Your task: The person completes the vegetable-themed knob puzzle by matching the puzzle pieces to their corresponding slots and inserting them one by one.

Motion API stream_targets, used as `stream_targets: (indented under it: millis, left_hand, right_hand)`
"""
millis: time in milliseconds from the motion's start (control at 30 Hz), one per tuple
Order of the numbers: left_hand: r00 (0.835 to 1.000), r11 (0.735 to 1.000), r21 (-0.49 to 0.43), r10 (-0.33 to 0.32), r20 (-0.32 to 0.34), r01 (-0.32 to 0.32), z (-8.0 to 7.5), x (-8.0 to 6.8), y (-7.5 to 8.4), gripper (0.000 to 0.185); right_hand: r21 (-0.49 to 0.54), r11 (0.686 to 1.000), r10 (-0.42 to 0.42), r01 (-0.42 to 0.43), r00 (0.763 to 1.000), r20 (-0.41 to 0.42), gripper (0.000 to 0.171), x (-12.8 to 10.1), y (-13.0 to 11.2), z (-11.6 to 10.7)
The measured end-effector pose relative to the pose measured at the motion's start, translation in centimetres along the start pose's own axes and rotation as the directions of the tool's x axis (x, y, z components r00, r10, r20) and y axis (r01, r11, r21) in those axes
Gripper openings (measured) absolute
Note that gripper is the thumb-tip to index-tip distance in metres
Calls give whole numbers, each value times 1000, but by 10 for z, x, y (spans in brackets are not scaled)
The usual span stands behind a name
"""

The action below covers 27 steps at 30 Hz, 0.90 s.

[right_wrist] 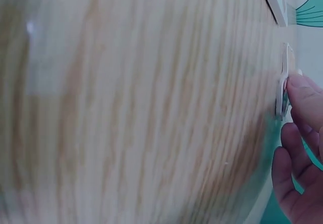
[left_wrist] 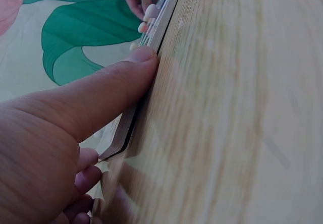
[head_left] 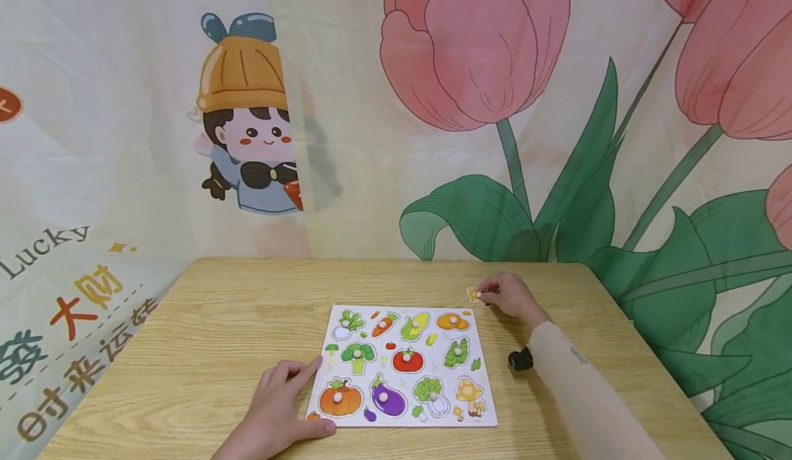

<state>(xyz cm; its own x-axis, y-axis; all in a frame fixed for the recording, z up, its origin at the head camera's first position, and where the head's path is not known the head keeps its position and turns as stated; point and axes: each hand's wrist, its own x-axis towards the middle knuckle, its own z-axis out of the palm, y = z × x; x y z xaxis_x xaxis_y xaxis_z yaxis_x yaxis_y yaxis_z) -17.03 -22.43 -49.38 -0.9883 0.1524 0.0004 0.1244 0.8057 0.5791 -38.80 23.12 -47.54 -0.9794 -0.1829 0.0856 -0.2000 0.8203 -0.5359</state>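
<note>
A wooden vegetable knob puzzle board (head_left: 427,373) lies on the table. Its pieces have small round knobs; the mushroom picture (head_left: 470,389) at the near right corner shows no knob. My left hand (head_left: 278,405) holds the board's near left corner, thumb against the near edge and index finger along the left edge. In the left wrist view the thumb (left_wrist: 113,90) presses the board's side. Beyond the board's far right corner, my right hand (head_left: 509,296) pinches a yellow mushroom puzzle piece (head_left: 473,295). In the right wrist view the piece (right_wrist: 284,82) stands on edge between the fingertips, close over the wood.
The wooden table (head_left: 204,350) reaches back to a printed cloth (head_left: 346,102) with tulips and a cartoon child. A black object (head_left: 520,359) shows under the right forearm, right of the board. The board's far right corner lies just in front of the right hand.
</note>
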Motion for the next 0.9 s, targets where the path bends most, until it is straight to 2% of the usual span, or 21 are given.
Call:
stream_targets:
  millis: [200,400,600,900]
  left_hand:
    - [1000,1000,12,8,-5,-8,0,1,0,116]
    - [1000,1000,13,6,-2,-6,1,2,1,116]
    - [1000,1000,12,0,5,0,1,3,0,116]
    - [1000,1000,15,-1,4,1,3,3,-3,117]
  right_hand:
    - [-26,999,-36,36,999,5,9,-5,-3,-5]
    - [-3,998,-67,67,998,-21,6,-17,-18,-10]
    - [-13,994,-110,110,993,-47,5,-36,-32,-12]
    - [-13,992,-128,128,990,-54,5,-72,-53,-12]
